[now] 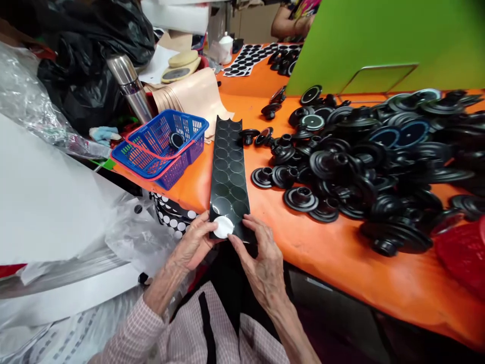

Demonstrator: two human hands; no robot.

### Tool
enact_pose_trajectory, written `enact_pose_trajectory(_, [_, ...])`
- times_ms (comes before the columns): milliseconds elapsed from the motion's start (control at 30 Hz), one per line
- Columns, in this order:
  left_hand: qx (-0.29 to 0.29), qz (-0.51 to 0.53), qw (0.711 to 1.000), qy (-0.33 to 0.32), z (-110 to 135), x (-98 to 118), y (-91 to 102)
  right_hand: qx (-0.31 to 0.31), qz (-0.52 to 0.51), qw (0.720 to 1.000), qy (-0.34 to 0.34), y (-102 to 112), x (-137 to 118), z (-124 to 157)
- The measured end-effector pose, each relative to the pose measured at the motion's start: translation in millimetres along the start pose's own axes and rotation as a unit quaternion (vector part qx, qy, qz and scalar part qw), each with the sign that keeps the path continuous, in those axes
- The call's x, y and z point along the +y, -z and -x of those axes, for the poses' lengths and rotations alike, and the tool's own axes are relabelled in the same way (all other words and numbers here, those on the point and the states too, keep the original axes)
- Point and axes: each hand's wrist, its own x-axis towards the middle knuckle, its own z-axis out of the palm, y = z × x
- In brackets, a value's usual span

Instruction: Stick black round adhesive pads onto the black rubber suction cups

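A long black sheet of round stickers (229,174) reaches from the orange table over its front edge toward me. At its near end is one white circle (223,228), while the other circles are black. My left hand (194,244) is closed on the near left corner, its thumb against the white circle's left side. On the right edge of the sheet, my right hand (263,263) grips with bent fingers, and its thumb tip touches the near edge beside the white circle. The undersides of the fingers are partly hidden.
Black round knobbed parts (341,167) lie heaped on the orange table (326,258). A blue basket (162,146) with a pink handle stands left, near a steel flask (131,88). A green panel (379,45) rises behind. Another person's arm (288,25) shows at the back.
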Motion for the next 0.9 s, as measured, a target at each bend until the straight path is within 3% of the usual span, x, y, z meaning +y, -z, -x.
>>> enact_pose_trajectory(233, [-0.025, -0.048, 0.998, -0.019, -3, -8, 3.5, -0.002, 0.010, 1.000, 0.006, 3, -4, -3])
enact_pose_trajectory(367, [0.001, -0.158, 0.987, -0.015, 3, -1, 11.0, 0.022, 0.029, 0.997, -0.063, 22, 2, -14])
enact_pose_trajectory(433, [0.071, -0.291, 0.952, -0.059, 11, 8, 11.9, 0.071, 0.059, 0.994, -0.053, 29, 3, -18])
enact_pose_trajectory(500, [0.175, -0.420, 0.879, -0.145, 20, 19, 6.8, 0.108, 0.079, 0.991, 0.011, 30, 0, -18])
enact_pose_trajectory(533, [0.193, -0.455, 0.852, -0.171, 24, 25, 1.8, 0.112, 0.083, 0.989, 0.045, 28, -4, -16])
enact_pose_trajectory(567, [0.178, -0.464, 0.851, -0.172, 27, 29, -4.4, 0.109, 0.083, 0.988, 0.077, 24, -9, -14])
enact_pose_trajectory(667, [0.018, -0.362, 0.931, -0.049, 27, 36, -24.6, 0.058, 0.043, 0.988, 0.135, 15, -22, -8])
enact_pose_trajectory(733, [-0.007, -0.274, 0.962, 0.002, 22, 34, -35.4, -0.013, -0.027, 0.992, 0.120, 16, -27, -6])
enact_pose_trajectory(800, [0.003, -0.241, 0.970, 0.005, 16, 30, -43.3, -0.050, -0.116, 0.992, 0.029, 22, -26, -8])
enact_pose_trajectory(900, [-0.068, -0.336, 0.939, 0.009, 2, 30, -53.4, 0.019, -0.211, 0.965, -0.155, 32, -17, -13])
